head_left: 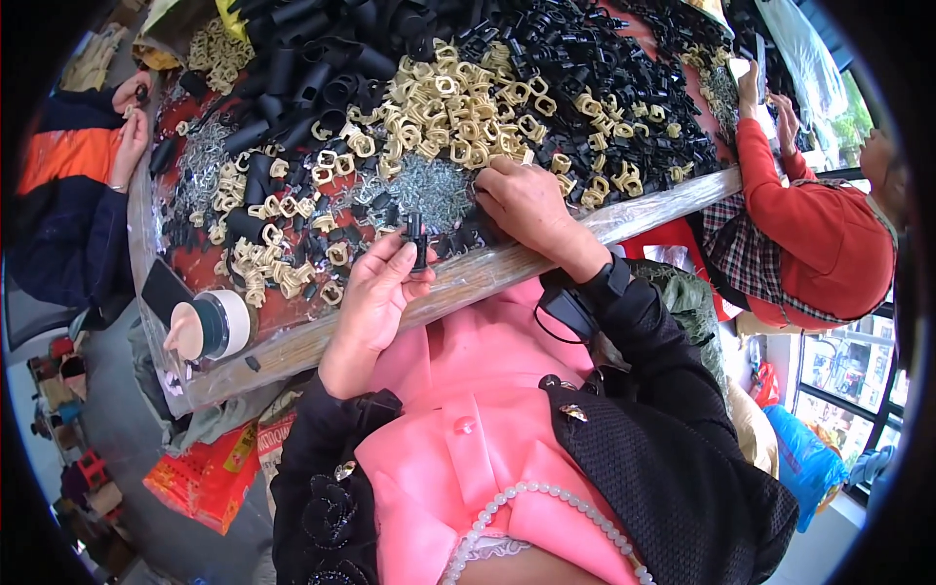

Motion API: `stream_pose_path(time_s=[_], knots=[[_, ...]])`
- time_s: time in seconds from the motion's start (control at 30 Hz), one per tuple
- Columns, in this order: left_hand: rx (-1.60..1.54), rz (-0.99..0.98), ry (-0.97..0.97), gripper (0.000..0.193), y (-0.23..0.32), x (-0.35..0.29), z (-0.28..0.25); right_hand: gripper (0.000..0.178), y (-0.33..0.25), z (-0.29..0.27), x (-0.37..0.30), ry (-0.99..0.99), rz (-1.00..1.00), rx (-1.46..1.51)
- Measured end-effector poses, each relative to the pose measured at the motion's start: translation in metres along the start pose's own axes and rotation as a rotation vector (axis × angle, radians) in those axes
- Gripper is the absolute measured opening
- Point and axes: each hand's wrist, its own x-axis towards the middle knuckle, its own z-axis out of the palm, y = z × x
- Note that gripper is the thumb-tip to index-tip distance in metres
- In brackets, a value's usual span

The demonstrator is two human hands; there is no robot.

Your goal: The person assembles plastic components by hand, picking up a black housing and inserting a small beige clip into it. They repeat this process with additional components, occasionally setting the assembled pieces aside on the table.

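Upright between the thumb and fingers of my left hand (378, 292) is a small black plastic cylindrical part (417, 241), just above the table's near edge. My right hand (526, 207) rests at the near side of the heap with its fingers curled down and in. Its fingertips are hidden, so what they hold cannot be seen. Between the hands lies a pile of small silver metal pieces (426, 190), apparently screws or pins. Beige ring-shaped plastic pieces (444, 107) are heaped just beyond it.
A wooden rim (487, 283) wrapped in clear film edges the red tabletop. Black tubes (312, 83) and small black parts (624, 88) cover the far side. A round lidded jar (219, 325) stands at the near left corner. Other people's hands (132, 136) work at both sides.
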Motion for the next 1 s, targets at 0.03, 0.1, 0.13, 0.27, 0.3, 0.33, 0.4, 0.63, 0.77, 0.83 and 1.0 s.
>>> stream_pose_path(time_s=[0.03,0.1,0.13,0.27,0.3,0.33,0.4,0.63,0.77,0.83,1.0], knots=[[0.002,-0.004,-0.002,0.025,0.000,0.000,0.000,0.007,-0.003,0.000,0.001,0.012,0.013,0.002],[-0.004,-0.005,-0.003,0.025,-0.002,0.000,0.001,0.007,-0.007,-0.001,0.002,0.026,0.026,-0.002],[-0.009,-0.008,-0.002,0.025,-0.003,0.000,0.001,0.007,-0.008,0.001,0.002,0.021,0.024,-0.031],[-0.011,-0.007,0.005,0.024,-0.002,-0.002,0.006,0.008,-0.006,0.007,-0.001,0.028,0.009,-0.090],[-0.009,-0.007,0.006,0.024,-0.001,-0.002,0.008,0.008,-0.004,0.008,-0.002,0.040,0.000,-0.090],[-0.009,-0.004,0.001,0.024,-0.002,-0.003,0.008,0.008,-0.003,0.008,-0.003,0.053,-0.009,-0.091],[0.073,0.028,0.043,0.022,-0.007,-0.003,0.005,0.008,-0.008,0.007,-0.007,0.061,0.027,-0.087],[0.233,0.173,0.176,0.019,-0.006,0.003,0.020,0.014,-0.041,-0.016,-0.006,-0.050,0.115,0.918],[0.315,0.289,0.167,0.016,-0.008,0.008,0.024,0.010,-0.048,-0.013,-0.009,-0.009,0.109,1.074],[0.349,0.322,0.153,0.015,-0.009,0.009,0.026,0.008,-0.045,0.000,-0.011,-0.064,0.174,1.396],[0.307,0.317,0.173,0.010,-0.011,0.011,0.025,0.007,-0.048,0.006,-0.014,-0.173,0.293,1.808]])
